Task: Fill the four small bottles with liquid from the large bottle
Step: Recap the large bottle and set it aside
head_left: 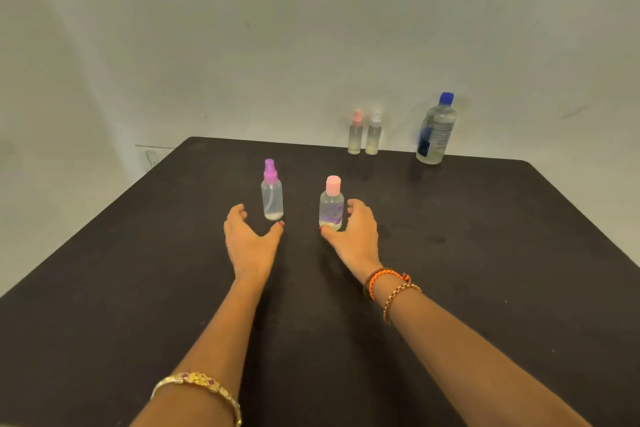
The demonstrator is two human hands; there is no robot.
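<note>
Your left hand (pixel 249 239) reaches out over the dark bench (pixel 485 253), its grip spread wide with thumb and fingers apart and nothing in it; the thumb tip sits just in front of the base of the purple-topped spray bottle (pixel 272 194), the fingers curve to that bottle's left, and you cannot tell from this view whether skin meets plastic; the bottle stands upright with only a little liquid at its bottom. Your right hand (pixel 356 232) is likewise spread — fingers curled loosely on the right side of the pink-capped bottle (pixel 331 204), thumb low at its front near the base; its grip cups around the bottle without plainly closing on it, and whether it touches is hard to judge; this bottle stands upright and looks filled well up its body. At the far edge of the bench, against the wall (pixel 242 45), two more small spray bottles stand side by side, nearly touching: one with a pink top (pixel 355 133) on the left, one with a pale top (pixel 374 134) on the right, both blurred; well to their right stands the large bottle (pixel 436 130) — clear, upright, blue cap on, a label on its side. You wear a gold bracelet (pixel 204 388) on the left forearm and an orange cord (pixel 384 279) with a chain on the right wrist.
</note>
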